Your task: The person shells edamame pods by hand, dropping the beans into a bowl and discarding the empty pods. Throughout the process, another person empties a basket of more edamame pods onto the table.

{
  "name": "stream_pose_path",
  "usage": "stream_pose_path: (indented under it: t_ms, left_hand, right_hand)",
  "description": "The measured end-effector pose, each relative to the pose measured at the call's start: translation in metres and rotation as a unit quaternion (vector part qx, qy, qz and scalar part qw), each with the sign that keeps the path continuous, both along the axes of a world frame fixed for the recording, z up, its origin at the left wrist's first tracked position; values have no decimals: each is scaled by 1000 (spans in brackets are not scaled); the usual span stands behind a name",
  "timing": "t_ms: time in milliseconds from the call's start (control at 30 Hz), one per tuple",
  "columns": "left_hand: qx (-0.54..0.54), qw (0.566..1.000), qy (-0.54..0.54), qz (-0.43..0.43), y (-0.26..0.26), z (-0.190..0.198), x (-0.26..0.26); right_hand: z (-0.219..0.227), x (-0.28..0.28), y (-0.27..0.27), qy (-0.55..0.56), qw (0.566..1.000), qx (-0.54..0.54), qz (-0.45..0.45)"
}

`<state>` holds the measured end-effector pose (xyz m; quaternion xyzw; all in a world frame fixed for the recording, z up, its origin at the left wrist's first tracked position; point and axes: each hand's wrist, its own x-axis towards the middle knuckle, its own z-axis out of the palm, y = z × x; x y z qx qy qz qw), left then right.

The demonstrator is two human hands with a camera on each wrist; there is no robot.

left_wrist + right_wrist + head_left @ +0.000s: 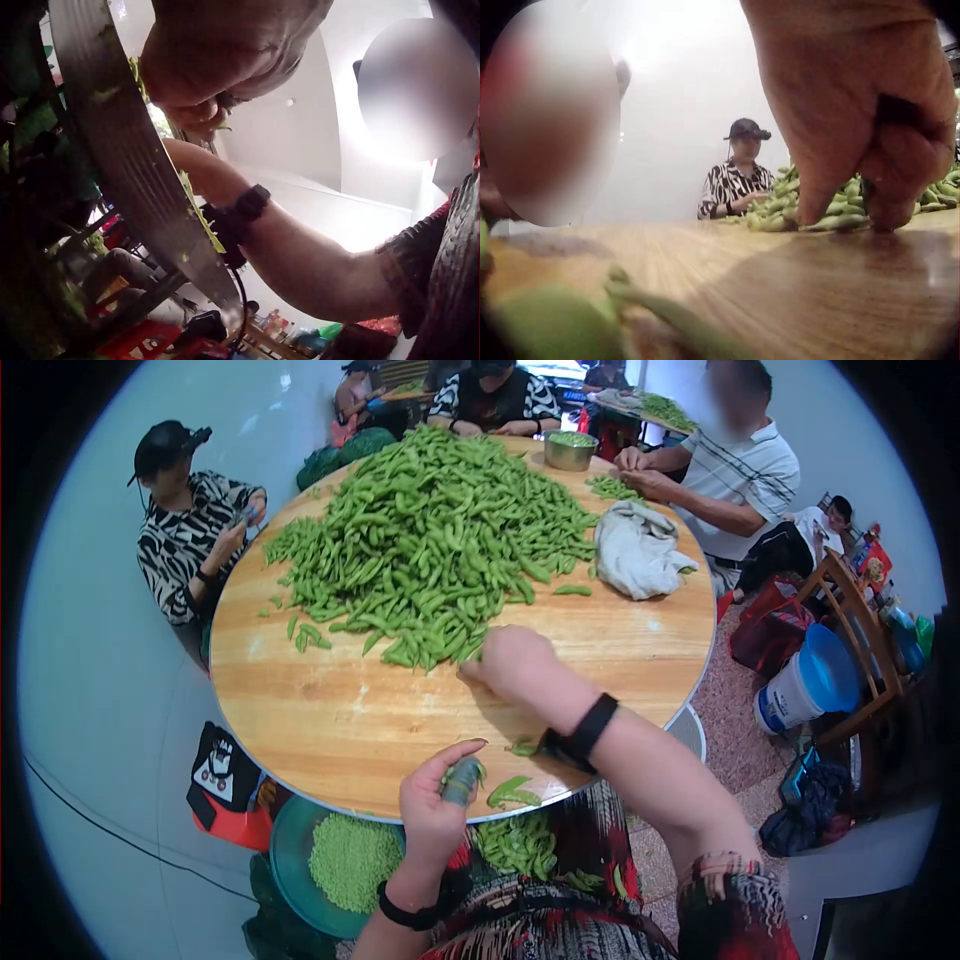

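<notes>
A big heap of green edamame pods point(430, 530) covers the round wooden table point(330, 710). My right hand point(482, 662) reaches to the heap's near edge. In the right wrist view its fingers point(889, 202) curl down around a pod point(838, 223) lying on the wood. My left hand point(455, 772) is at the table's near rim and pinches a single pod point(463, 780) between thumb and fingers. A few loose pods point(512, 790) lie by the rim beside it. From the left wrist view the left hand point(206, 112) shows from below, above the table's edge point(135, 172).
A teal bowl point(285, 840) of shelled beans sits low at my left. More pods point(520, 845) lie in my lap. A white cloth point(635, 550) and a metal bowl point(570, 452) are at the far right. Three people sit around the table; a blue-lidded bucket point(810, 685) stands right.
</notes>
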<state>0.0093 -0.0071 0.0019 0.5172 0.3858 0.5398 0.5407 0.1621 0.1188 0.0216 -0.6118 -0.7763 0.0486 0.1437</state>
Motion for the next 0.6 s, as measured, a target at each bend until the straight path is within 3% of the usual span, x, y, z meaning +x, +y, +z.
stream_pose_path:
  t_ms: [67, 133, 200, 267, 333, 367, 433, 467, 500, 533, 567, 600]
  left_hand:
    - [-85, 996, 6, 3, -5, 14, 10]
    - [-94, 995, -9, -27, -7, 7, 6]
    - [-147, 973, -62, -165, -6, -2, 1]
    - [-177, 961, -85, -194, -8, 4, 2]
    - [-207, 947, -113, -218, -9, 8, 3]
    - [-198, 952, -107, -209, -8, 10, 3]
    - [-195, 956, -103, -194, -4, 13, 6]
    - [-197, 957, -134, -165, -2, 15, 11]
    - [-199, 957, -163, -133, 0, 16, 14]
    - [-208, 956, -165, -121, 1, 16, 13]
    - [-250, 927, -237, -149, 5, 16, 12]
    - [-285, 890, -308, -178, 8, 16, 12]
  right_hand:
    - [0, -1, 5, -11, 1000, -4, -23]
    - [-3, -1, 3, -49, 999, 6, -5]
    - [1, 10, -7, -45, 999, -11, -25]
    - [8, 25, -18, -45, 998, -26, -43]
    - [9, 40, -33, 47, 991, -18, -120]
    - [12, 49, -45, 45, 992, -20, -116]
    - [25, 60, -74, 334, 930, -142, -67]
    - [28, 58, -88, 331, 929, -153, -64]
    - [30, 55, -101, 466, 855, -224, -42]
    - [27, 51, -112, 588, 755, -291, -22]
    - [21, 47, -121, 616, 718, -323, 7]
    - [18, 44, -127, 615, 715, -331, 9]
